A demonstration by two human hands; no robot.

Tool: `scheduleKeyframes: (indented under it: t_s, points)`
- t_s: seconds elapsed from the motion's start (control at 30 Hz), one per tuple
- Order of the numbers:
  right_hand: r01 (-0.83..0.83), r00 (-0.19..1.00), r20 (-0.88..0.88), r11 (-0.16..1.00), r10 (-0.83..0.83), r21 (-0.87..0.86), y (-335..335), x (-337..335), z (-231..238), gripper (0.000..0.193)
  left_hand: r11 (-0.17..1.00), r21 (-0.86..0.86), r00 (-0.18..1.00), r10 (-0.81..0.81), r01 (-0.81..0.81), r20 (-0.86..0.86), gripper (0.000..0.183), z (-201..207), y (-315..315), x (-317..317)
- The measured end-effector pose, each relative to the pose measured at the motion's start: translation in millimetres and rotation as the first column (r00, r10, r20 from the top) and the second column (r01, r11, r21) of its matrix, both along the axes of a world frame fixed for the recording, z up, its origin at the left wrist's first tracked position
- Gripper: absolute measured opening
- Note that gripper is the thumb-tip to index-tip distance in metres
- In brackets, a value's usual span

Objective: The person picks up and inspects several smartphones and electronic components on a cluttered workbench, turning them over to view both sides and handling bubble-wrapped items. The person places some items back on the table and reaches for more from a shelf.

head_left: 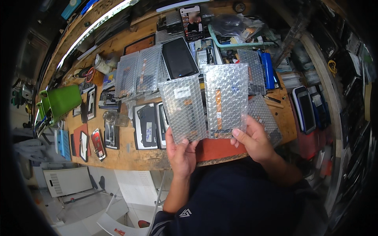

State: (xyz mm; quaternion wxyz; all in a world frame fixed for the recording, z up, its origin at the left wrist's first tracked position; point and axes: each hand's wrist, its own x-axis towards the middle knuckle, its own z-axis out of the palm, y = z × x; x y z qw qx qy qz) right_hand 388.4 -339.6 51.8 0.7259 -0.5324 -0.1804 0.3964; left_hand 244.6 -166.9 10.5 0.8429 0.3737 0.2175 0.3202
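Note:
My left hand (182, 155) grips the lower edge of a bubble-wrapped phone screen (183, 112) with a small white label near its top. Beside it, my right hand (254, 139) pinches the lower right corner of a second bubble-wrapped phone screen (228, 106), on which an orange flex cable shows through the plastic. Both packs are held up side by side, their backs toward me, over the bench. Right behind the left pack lies a dark-screened tablet (179, 58). Another bubble-wrapped pack (265, 118) lies partly behind my right hand.
More bubble-wrapped screens (138, 72) lie stacked on the wooden bench (151, 160). A green bin (61, 100) stands at the left, near several phone parts. A pale green basket (240, 45) of parts sits at the back. A phone (191, 23) stands upright there. Shelving lines the right.

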Motion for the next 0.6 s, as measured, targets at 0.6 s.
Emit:
scheduleKeyframes:
  t_s: [0.6]
  points:
    - [-0.121, 0.990, -0.075, 0.993, 0.120, -0.012, 3.8, -7.4, -17.9, 0.036, 0.987, -0.130, 0.980, -0.069, 0.095, 0.187, 0.069, 5.5, -10.5, -8.0]
